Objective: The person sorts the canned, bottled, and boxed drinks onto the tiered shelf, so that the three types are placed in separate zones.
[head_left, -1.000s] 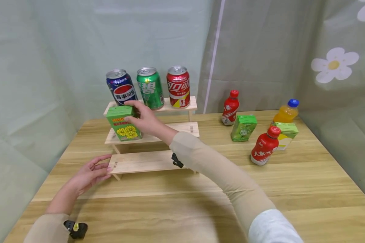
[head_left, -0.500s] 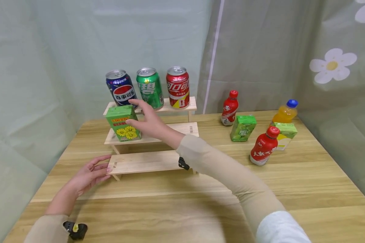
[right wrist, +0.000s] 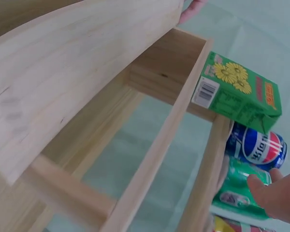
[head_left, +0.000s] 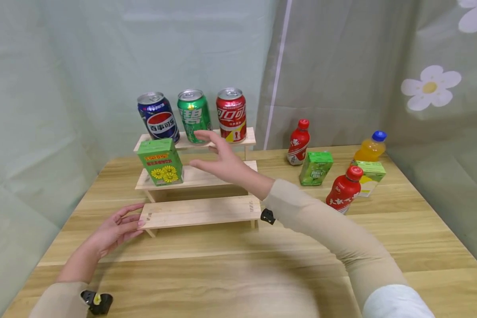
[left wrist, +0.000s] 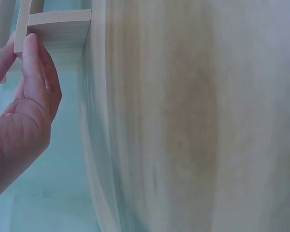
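My left hand point(head_left: 113, 232) pinches the left end of the bottom step of a three-tier wooden display shelf point(head_left: 202, 213). In the left wrist view the thumb and fingertips point(left wrist: 32, 46) lie on either side of that board's end. A green drink carton point(head_left: 160, 163) with yellow flowers stands upright at the left end of the middle step. To its right my right hand point(head_left: 232, 165) hovers with thumb and fingers spread, holding nothing. In the right wrist view the fingers point(right wrist: 275, 193) overlap the green soda can point(right wrist: 241, 186), and the carton point(right wrist: 241, 94) stands apart from them.
On the top step stand a blue Pepsi can point(head_left: 159, 118), a green Sprite can point(head_left: 194, 117) and a red Coca-Cola can point(head_left: 231, 117). Two red bottles point(head_left: 298, 143), two green cartons point(head_left: 316, 168) and an orange-drink bottle point(head_left: 369, 149) stand on the table's right side. Curtains hang behind.
The right hand has let go of the green drink carton and drawn back to the right, its fingers spreading. The carton stays on the middle step. The left hand has kept its place.
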`<state>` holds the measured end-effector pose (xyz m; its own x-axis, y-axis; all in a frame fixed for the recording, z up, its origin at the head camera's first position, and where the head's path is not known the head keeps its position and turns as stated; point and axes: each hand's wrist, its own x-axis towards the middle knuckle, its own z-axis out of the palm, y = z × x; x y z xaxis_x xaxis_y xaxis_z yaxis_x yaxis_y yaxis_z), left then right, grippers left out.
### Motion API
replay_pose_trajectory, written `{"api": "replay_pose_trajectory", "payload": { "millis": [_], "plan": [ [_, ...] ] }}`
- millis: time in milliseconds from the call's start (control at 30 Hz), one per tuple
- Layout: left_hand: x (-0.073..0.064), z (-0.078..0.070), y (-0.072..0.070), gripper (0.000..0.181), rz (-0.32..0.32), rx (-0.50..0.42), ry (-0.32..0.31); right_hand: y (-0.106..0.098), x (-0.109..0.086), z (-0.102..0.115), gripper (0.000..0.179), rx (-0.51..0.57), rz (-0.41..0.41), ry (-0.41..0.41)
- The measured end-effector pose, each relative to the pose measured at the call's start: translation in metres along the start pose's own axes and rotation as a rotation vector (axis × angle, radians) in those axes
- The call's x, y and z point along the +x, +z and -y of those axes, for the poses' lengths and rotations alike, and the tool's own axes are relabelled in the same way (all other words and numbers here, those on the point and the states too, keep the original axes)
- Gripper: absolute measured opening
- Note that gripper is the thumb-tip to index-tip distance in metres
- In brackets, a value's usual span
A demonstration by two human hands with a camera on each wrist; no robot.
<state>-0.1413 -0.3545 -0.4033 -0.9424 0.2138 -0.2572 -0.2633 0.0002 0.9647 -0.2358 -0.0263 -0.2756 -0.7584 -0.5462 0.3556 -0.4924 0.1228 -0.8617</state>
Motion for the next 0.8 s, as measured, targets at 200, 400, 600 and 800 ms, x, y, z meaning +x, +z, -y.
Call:
{"api": "replay_pose_trajectory", "payload": {
  "millis": [200,400,600,800],
  "plan": [
    [0.0,0.001,0.0,0.041,0.004,-0.003,0.001,-0.023,-0.017,0.007,0.064,-0.034,-0.051,-0.06],
    [0.0,0.0,0.001,0.042,-0.012,0.008,-0.013,-0.054,-0.036,0.016,0.061,-0.077,-0.099,-0.124],
    [0.001,-0.001,0.001,0.043,-0.025,0.035,-0.031,-0.083,-0.057,0.022,0.062,-0.13,-0.114,-0.054],
    [0.0,-0.001,0.0,0.043,-0.027,0.043,-0.028,-0.107,-0.076,0.022,0.063,-0.179,-0.15,-0.042]
  ]
}}
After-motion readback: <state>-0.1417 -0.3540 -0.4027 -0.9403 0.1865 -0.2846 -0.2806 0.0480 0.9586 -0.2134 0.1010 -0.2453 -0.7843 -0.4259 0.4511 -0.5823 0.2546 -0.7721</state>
